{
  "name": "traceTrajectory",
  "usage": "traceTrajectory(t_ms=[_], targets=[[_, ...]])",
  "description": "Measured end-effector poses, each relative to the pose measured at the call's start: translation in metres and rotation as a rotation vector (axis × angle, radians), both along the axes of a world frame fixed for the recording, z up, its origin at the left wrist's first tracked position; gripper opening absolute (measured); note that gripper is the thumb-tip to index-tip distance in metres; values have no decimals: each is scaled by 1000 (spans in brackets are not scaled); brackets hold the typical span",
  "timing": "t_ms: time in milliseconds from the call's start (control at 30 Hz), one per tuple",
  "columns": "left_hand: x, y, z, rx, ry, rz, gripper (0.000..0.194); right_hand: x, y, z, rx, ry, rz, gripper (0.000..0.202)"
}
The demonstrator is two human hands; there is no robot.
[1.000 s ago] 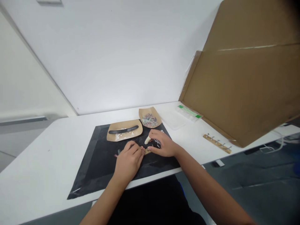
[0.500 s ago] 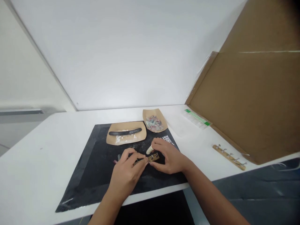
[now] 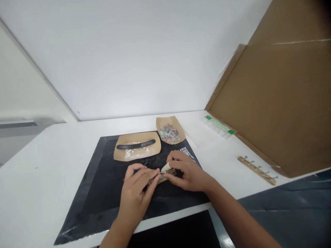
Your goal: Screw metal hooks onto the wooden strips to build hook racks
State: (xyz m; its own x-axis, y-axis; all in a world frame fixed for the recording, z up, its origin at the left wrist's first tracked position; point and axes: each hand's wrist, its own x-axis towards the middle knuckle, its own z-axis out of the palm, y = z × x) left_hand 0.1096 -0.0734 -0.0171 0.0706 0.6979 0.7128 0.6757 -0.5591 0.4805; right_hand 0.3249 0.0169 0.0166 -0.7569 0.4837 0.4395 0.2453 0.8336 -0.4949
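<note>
A small wooden strip with metal studs (image 3: 162, 178) lies under my fingers on the black mat (image 3: 103, 193). The fingers of my left hand (image 3: 138, 184) are closed on something small and metallic above the strip's left part; its exact shape is hidden. My right hand (image 3: 186, 172) pinches a short, whitish ribbed piece (image 3: 166, 167), whose tip points down-left at the strip beside my left fingertips. My right thumb touches the strip. Part of the strip's left end is covered by my left hand.
Behind the hands, a cardboard tray (image 3: 121, 139) holds a dark curved bar and white bits. Another tray (image 3: 165, 121) holds small coloured packets. To the right are a clear case with green ends (image 3: 219, 126), a wooden strip with metal pegs (image 3: 257, 169) and a cardboard wall (image 3: 279, 103).
The whitish piece has tilted and come down close to my left fingertips. My right fingers have curled in around it. The camera view has shifted slightly.
</note>
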Motion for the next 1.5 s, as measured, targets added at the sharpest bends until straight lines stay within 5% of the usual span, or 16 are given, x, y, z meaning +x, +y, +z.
traceTrajectory(t_ms=[1000, 1367, 1500], targets=[[-6, -6, -1, -127, -150, -13, 11, -5, -3, 1, -87, 29, -15, 27], [-37, -6, -4, -29, -116, 403, 12, 1, 3, -2, -61, 54, -125, 28], [-49, -10, -6, -69, -145, 442, 15, 2, 4, -2, -48, 60, -158, 29]])
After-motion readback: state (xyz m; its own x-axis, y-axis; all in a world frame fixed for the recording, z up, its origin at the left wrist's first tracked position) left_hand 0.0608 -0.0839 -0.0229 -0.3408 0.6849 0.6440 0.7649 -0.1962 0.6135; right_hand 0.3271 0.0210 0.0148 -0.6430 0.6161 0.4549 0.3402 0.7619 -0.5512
